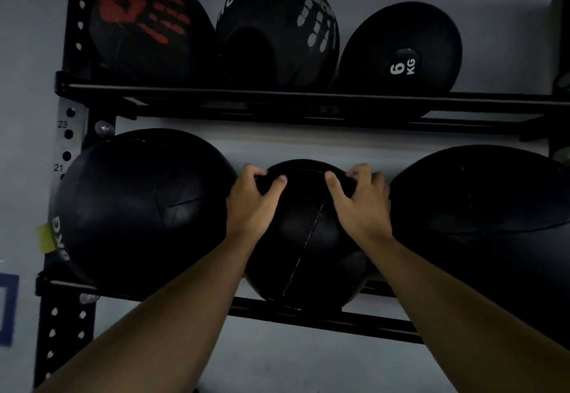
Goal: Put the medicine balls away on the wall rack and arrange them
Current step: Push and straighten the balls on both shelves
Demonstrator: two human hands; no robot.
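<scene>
A black stitched medicine ball point(303, 238) rests on the lower rail point(324, 318) of the black wall rack, in the middle. My left hand point(251, 199) grips its upper left side and my right hand point(359, 199) grips its upper right side, fingers curled over the top. A large black ball point(138, 207) marked KG sits to its left and another large black ball point(487, 226) to its right. On the upper shelf point(308, 96) sit a ball with a red handprint point(148, 28), one with a white handprint point(277, 31) and a 6 KG ball point(401, 50).
The rack's perforated black upright point(74, 22) runs down the left side against a pale wall. A yellow tag point(46, 238) hangs by the left ball. A blue-framed sign point(7, 309) is on the wall at the far left.
</scene>
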